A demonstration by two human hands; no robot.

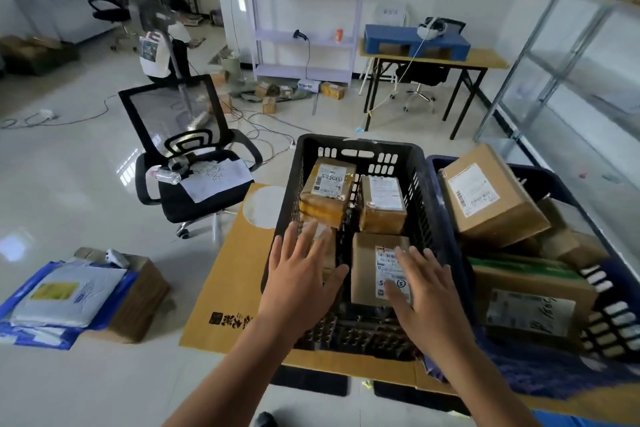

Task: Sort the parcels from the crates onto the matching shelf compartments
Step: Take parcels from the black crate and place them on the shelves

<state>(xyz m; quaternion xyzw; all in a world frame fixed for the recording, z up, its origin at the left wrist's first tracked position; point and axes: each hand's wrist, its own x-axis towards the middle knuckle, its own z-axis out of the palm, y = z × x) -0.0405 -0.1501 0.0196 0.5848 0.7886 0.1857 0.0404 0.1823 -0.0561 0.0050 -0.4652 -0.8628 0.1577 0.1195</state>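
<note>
At lower centre, the left hand (pixel 301 274) and right hand (pixel 424 291) are spread over the black plastic crate (pixel 360 144), fingers (pixel 311 239) wide, nothing held. A pick is judged underway: the small brown labelled cardboard parcel (pixel 363 270) inside, beneath the right hand, must be gripped.

Three parcels (pixel 382 277) lie in the crate (pixel 358 152), second crate (pixel 620 305) to its right

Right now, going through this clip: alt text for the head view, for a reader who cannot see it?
The left hand and right hand, both open with fingers spread, reach into a black crate of labelled cardboard parcels, the right over the nearest parcel. A blue crate piled with larger boxes stands beside it on the right.
</note>
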